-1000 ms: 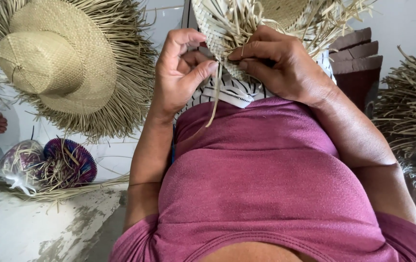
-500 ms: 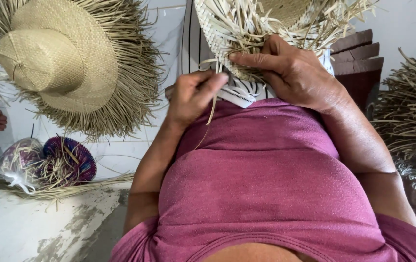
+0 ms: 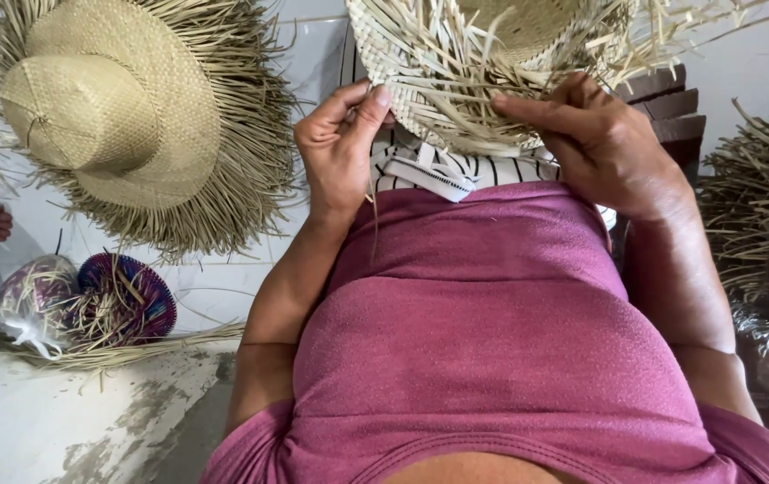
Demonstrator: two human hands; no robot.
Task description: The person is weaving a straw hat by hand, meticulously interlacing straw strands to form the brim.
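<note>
An unfinished straw hat (image 3: 492,63) rests on the person's lap. The right hand (image 3: 604,148) grips its frayed brim from the right. The left hand (image 3: 340,148), at the brim's left edge, pinches one loose straw strand (image 3: 372,220) hanging straight down below the brim.

Left hand (image 3: 341,148), right hand (image 3: 601,143), unfinished straw hat (image 3: 456,72)

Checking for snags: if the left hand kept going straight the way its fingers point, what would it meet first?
Probably the loose straw ends at the woven hat brim: the left hand points up and right toward it, fingers nearly touching; depth is unclear.
</note>
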